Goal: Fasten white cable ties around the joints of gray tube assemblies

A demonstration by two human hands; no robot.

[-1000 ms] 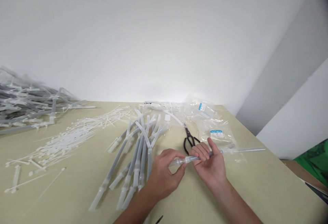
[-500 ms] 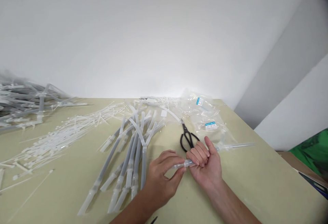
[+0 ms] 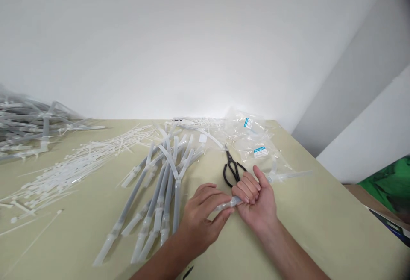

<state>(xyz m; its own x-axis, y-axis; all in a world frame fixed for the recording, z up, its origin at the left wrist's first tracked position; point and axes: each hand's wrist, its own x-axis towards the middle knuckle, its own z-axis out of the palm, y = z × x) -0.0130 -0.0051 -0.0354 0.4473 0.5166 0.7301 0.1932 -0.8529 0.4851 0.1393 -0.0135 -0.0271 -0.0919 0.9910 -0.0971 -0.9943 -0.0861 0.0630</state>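
My left hand [image 3: 205, 218] pinches the near end of a translucent tube [image 3: 235, 201] between thumb and fingers. My right hand [image 3: 258, 201] is curled palm-up around the same tube, its thumb sticking out. Most of the tube is hidden inside that fist. Beyond the right hand, a clear tube [image 3: 296, 174] lies out to the right; I cannot tell if it belongs to the held piece. Black-handled scissors [image 3: 235, 169] rest just behind my right fingers. Left of my hands lies a heap of Y-shaped tube assemblies [image 3: 177, 184] with joined ends.
White cable ties [image 3: 73, 164] spread over the left of the table [image 3: 320, 228]. A larger pile of grey tubing [image 3: 22, 126] sits at the far left. Clear plastic bags with blue labels [image 3: 260, 151] lie at the back, near the wall [image 3: 192, 49].
The view has shifted slightly, so the table items sit a little further left and higher. Both hands keep their hold on the tube, with hardly any change in the fingers.
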